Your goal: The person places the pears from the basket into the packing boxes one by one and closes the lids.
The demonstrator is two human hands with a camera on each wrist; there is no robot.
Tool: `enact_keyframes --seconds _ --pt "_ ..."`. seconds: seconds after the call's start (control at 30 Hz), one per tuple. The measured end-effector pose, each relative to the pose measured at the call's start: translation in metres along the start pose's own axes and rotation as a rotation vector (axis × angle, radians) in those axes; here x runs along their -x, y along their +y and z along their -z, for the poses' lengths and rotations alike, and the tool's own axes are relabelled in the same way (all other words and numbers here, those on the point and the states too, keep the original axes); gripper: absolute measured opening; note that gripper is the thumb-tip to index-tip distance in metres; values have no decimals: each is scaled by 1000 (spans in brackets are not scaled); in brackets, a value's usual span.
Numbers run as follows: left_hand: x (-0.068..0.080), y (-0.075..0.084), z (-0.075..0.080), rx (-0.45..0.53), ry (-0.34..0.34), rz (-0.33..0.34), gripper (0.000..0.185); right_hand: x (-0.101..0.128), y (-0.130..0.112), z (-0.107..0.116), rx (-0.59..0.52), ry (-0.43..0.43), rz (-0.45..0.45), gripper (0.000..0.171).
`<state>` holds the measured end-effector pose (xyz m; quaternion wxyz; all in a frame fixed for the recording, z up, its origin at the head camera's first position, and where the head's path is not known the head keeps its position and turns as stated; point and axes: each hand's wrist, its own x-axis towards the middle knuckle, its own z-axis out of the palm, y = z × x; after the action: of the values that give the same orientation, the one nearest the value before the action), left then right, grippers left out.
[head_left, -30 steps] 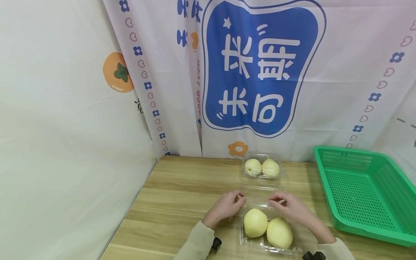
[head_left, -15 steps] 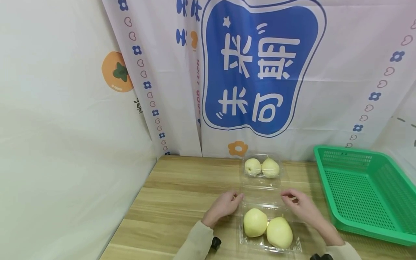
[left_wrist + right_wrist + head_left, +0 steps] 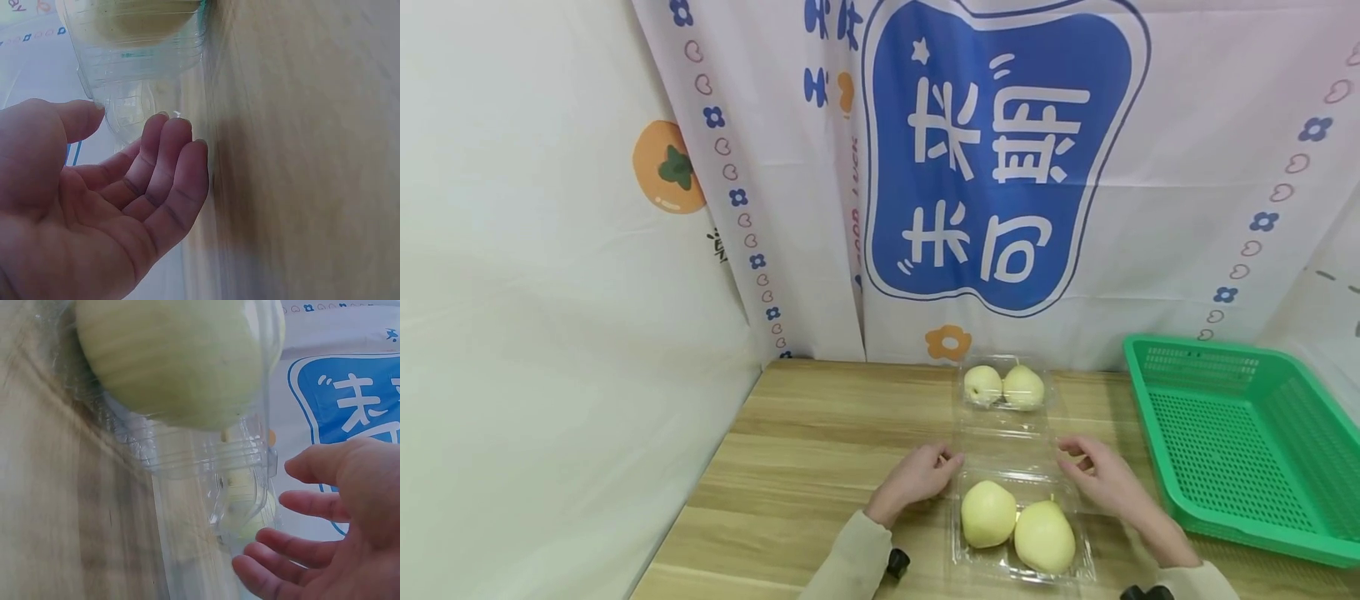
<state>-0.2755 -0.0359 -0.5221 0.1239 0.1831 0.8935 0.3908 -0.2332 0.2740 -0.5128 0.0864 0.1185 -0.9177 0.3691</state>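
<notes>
Near the front, a clear plastic clamshell box (image 3: pixel 1022 575) stands with its lower tray upright, holding two pale yellow pears, a left one (image 3: pixel 988 514) and a right one (image 3: pixel 1045 536). Clear plastic (image 3: pixel 1006 451) spreads behind it between my hands. My left hand (image 3: pixel 921 475) lies by the left side of the box, its fingers loosely bent; in the left wrist view the thumb tip is right at the plastic edge. On the other side is my right hand (image 3: pixel 1099 475), its fingers spread apart (image 3: pixel 275 581) beside the box corner, holding nothing.
Farther back, against the printed curtain (image 3: pixel 895 333), a second clear box (image 3: pixel 1047 367) contains two more pears (image 3: pixel 1023 387). A green perforated basket (image 3: pixel 1225 450) occupies the right side of the wooden table (image 3: pixel 827 417). White cloth (image 3: pixel 550 375) hangs at the left.
My right hand has moved right, away from over the box's back edge to outside its right side, and its fingers have loosened. My left hand has shifted slightly left. The pears stay put.
</notes>
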Motion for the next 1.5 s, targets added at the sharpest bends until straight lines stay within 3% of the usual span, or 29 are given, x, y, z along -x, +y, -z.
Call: enact_keyframes --seconds 0.37,0.7,0.97,1.2,1.5 --pt "-3 0 -2 2 11 4 34 8 -1 6 4 -155 -125 37" --pt "-3 -3 -3 19 26 6 34 8 0 6 -48 -234 -249 53" --pt "-2 -1 -2 54 19 22 32 8 2 5 -167 -279 -232 47" --pt "1 4 1 34 25 14 29 9 3 6 -156 -273 -220 47" --pt "5 9 3 29 21 -1 23 11 -1 7 -181 -280 -218 33"
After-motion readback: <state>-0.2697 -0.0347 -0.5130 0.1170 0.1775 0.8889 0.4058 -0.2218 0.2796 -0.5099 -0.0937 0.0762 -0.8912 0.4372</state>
